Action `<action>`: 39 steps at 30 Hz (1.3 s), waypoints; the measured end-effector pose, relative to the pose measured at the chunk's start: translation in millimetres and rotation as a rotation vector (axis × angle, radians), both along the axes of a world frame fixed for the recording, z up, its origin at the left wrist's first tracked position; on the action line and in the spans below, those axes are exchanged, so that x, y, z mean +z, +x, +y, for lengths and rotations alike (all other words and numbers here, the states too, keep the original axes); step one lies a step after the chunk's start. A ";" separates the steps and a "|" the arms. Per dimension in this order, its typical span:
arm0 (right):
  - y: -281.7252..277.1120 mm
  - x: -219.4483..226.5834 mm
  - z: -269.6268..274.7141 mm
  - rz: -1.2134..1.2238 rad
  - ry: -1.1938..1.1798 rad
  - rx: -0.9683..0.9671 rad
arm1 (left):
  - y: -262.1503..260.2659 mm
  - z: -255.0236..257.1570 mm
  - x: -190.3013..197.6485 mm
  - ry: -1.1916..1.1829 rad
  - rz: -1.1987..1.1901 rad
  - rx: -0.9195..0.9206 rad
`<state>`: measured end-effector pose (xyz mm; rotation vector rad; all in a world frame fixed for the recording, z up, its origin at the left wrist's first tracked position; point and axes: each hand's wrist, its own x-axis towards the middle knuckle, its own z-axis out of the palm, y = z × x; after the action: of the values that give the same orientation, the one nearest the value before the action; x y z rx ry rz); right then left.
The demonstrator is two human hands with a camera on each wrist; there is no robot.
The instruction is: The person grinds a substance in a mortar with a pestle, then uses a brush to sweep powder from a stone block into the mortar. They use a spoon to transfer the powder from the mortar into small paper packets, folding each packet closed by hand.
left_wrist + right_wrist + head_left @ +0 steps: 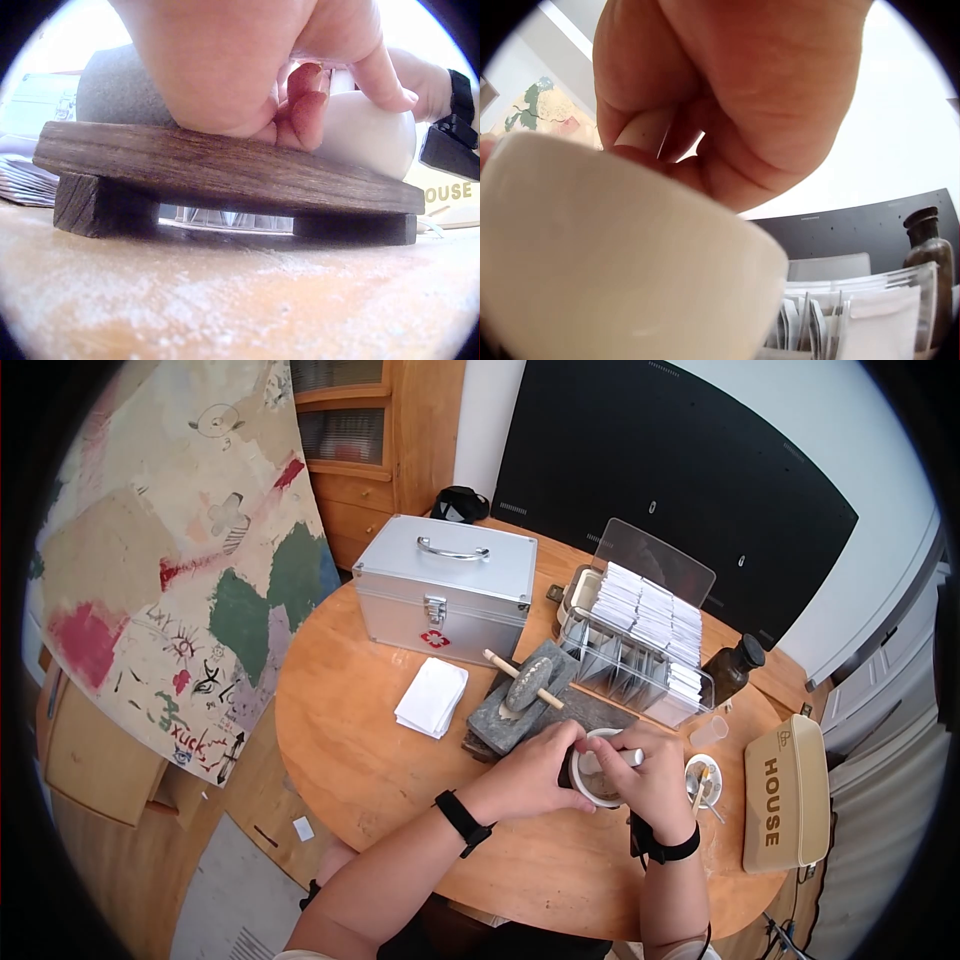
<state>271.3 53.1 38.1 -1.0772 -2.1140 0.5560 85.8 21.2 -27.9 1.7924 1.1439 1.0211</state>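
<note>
A white mortar [597, 792] stands on the right part of a dark wooden stand [225, 169]. My left hand [530, 772] grips the mortar, its thumb on the near side and fingers at the far rim. In my right hand [655, 780] is a white pestle [630, 757], its lower end inside the mortar. Brownish material shows in the bowl, partly hidden by the hands. On the stand's left part rests a grey stone grinding block [495, 720], with a stone wheel [528, 684] on a wooden rod above it. The mortar's outer wall fills much of the right wrist view.
A silver case [445, 595] and white papers [432, 698] lie left. Behind stand a clear box of packets [640, 635] and a brown bottle [735, 665]. Rightward are a plastic cup [709, 732], a small dish [705, 780] and a "HOUSE" bin [785, 795]. White powder dusts the table [187, 292].
</note>
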 end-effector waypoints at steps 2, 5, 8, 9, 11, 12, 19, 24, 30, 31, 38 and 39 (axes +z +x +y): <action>0.9 4.8 -0.7 0.010 -0.008 -0.038 | -0.3 -0.1 0.7 -0.002 -0.030 0.010; 1.8 1.8 -0.1 0.011 -0.008 -0.036 | -0.8 -0.6 3.0 -0.038 0.002 -0.002; 2.5 7.3 -2.8 -0.016 -0.032 -0.004 | -0.7 -1.2 3.5 -0.032 -0.018 0.010; 2.6 9.8 -3.8 -0.037 -0.065 -0.009 | -1.0 -1.0 4.5 -0.042 -0.016 0.004; 3.6 8.9 -3.4 -0.027 -0.048 -0.002 | -1.0 -1.3 5.0 -0.052 -0.016 -0.001; 4.3 8.7 -3.2 -0.017 -0.030 0.005 | -0.5 -1.5 4.9 -0.043 -0.008 0.006; 7.5 7.4 -1.7 -0.029 -0.072 -0.041 | -1.6 -1.7 6.1 -0.021 0.004 -0.003; 13.5 7.2 0.0 -0.112 -0.029 -0.018 | -1.7 -1.7 6.4 -0.020 0.009 -0.002; 12.8 8.9 1.2 -0.144 0.019 -0.023 | -1.1 -1.3 3.0 0.006 0.021 0.006; 11.8 9.8 1.1 -0.144 0.018 -0.022 | -1.2 -1.5 3.1 -0.002 0.016 0.002; 10.9 6.0 5.8 -0.102 0.104 -0.154 | -1.8 -0.9 4.6 -0.014 0.020 -0.006; 11.0 7.4 4.4 -0.101 0.107 -0.148 | -1.8 -0.8 4.6 -0.014 0.023 -0.006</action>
<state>282.3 57.5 45.5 -1.2111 -2.1030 0.3201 84.0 20.4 -23.3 1.7996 1.1570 0.9886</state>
